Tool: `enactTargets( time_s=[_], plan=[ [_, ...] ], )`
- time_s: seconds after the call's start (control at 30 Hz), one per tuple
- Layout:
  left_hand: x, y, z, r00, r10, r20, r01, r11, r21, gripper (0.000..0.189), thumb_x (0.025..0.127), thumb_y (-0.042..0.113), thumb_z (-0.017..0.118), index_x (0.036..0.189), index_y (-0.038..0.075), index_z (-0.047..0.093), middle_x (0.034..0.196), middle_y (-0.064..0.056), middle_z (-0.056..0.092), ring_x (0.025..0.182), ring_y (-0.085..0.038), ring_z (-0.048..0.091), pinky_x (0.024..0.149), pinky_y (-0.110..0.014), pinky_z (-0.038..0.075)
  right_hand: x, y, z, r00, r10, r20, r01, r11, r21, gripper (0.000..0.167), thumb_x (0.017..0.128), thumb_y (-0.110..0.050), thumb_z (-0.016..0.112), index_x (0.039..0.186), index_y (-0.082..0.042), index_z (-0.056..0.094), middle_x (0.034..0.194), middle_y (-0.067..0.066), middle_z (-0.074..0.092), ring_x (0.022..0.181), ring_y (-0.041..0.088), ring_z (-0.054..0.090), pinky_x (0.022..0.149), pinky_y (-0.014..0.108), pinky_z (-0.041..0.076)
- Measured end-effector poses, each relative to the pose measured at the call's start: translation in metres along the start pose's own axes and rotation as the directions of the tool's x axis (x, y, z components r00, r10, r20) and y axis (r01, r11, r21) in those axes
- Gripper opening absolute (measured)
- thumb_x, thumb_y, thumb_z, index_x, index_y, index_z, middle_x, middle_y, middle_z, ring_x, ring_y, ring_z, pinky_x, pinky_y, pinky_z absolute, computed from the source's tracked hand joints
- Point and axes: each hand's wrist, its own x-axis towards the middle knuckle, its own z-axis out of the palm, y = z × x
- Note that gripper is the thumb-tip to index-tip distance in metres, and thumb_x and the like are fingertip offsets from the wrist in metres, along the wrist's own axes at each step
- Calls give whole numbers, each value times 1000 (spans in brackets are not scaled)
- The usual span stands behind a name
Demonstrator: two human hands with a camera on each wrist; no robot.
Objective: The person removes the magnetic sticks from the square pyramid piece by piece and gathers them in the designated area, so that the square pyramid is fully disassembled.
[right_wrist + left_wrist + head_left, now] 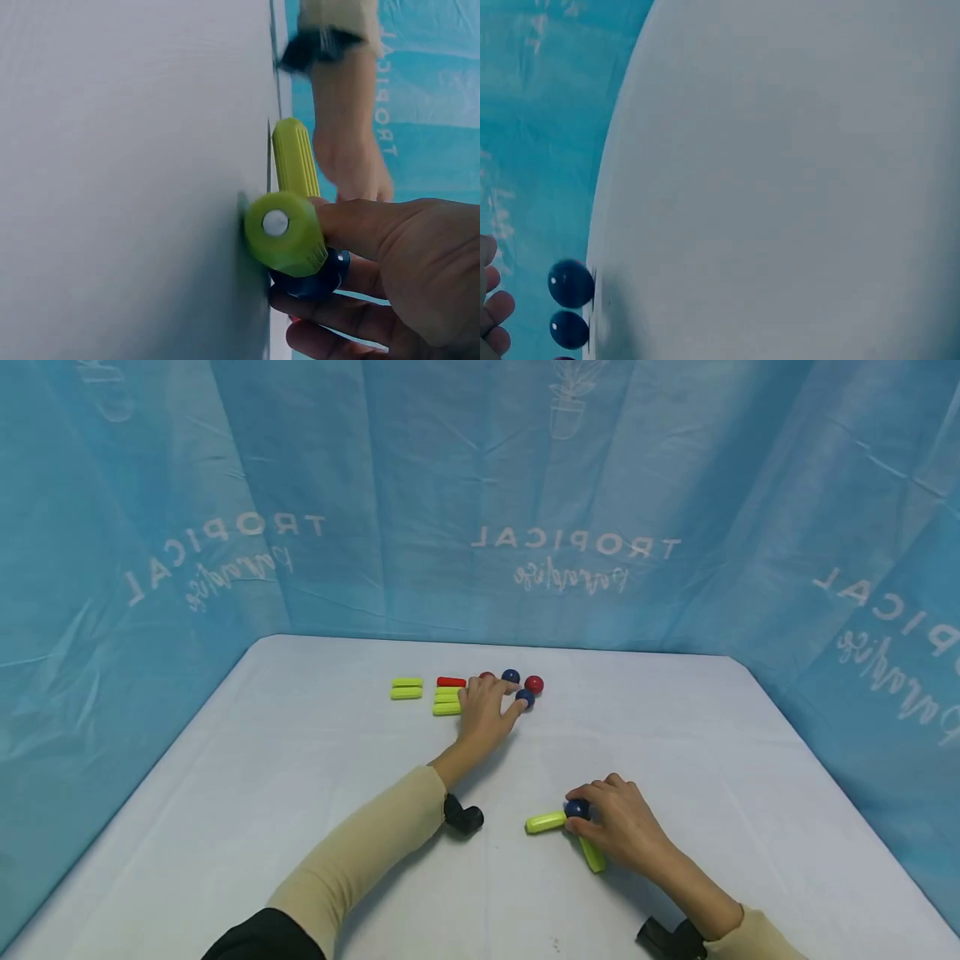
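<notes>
My left hand point(486, 710) reaches over the group at the far side, thumb and forefinger spread beside a dark blue ball point(525, 698). In the left wrist view its fingertips point(498, 306) hover apart from two blue balls point(571, 283). My right hand point(626, 822) pinches another blue ball point(577, 809) between thumb and fingers, near the table's front. Two yellow-green rods meet at this ball: one rod point(545, 822) points left, the other rod point(592, 855) toward me. The right wrist view shows the near rod's round metallic tip point(275, 223).
Left of the left hand lie two yellow-green rods point(407, 692), then a red rod point(452, 682) above several yellow-green rods point(447, 709). A red ball point(534, 684) and a blue ball point(511, 676) sit behind. Blue curtains surround the white table point(315, 735).
</notes>
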Motion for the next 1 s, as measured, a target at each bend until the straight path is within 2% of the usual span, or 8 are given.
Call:
enactTargets(
  time_s=[0.1,0.2,0.37,0.43,0.53,0.63,0.83,1.0],
  plan=[
    [-28,1,-16,999,42,34,-37,992,-118,24,91,31,60,111,18,66,104,1,63,101,-18,45,87,-39,31,1,0,2,1000,-12,-25,12,1000,11,34,75,-37,77,103,-18,71,97,-3,71,82,9,48,80,35,39],
    [-59,4,-31,989,61,139,-30,976,-214,23,91,30,60,109,18,67,100,3,66,98,-16,47,90,-40,29,1,0,3,999,-13,-45,14,1000,14,35,74,-37,77,101,-17,71,96,-4,71,81,8,49,80,35,39],
    [-101,6,-42,933,90,349,10,961,-277,31,87,34,66,113,18,67,102,5,66,99,-14,47,92,-39,28,2,1,6,997,-20,-78,21,1000,12,35,72,-38,79,99,-17,72,93,-4,71,80,8,49,82,36,40],
    [-112,7,-43,916,113,386,3,958,-287,34,84,35,69,114,19,67,102,5,66,99,-14,46,90,-37,28,2,1,8,995,-28,-93,30,999,18,34,72,-38,79,99,-18,73,92,-5,71,79,7,49,81,36,40],
    [-123,10,-41,905,140,402,-18,956,-293,36,81,36,72,113,20,67,104,6,66,97,-13,46,87,-34,28,2,1,11,994,-42,-104,46,998,38,34,72,-38,79,98,-18,72,90,-6,70,79,7,50,80,36,40],
    [-128,13,-36,907,150,392,-35,958,-285,35,80,36,73,111,21,68,105,7,66,93,-10,45,84,-31,27,2,1,13,994,-49,-102,54,997,52,34,71,-38,79,98,-18,72,90,-6,69,80,7,50,80,35,41],
    [-131,14,-27,933,162,322,-73,960,-271,28,78,33,75,103,22,70,99,9,68,86,-6,44,80,-29,26,1,2,15,991,-54,-119,62,996,64,35,69,-37,80,98,-18,73,89,-7,69,79,5,49,78,33,40],
    [-131,16,-27,948,168,270,-98,962,-256,22,78,29,76,97,21,72,94,8,69,81,-5,44,78,-28,26,2,2,14,987,-79,-141,88,995,57,34,69,-36,81,97,-19,73,87,-8,69,77,5,48,76,32,40]
  ],
)
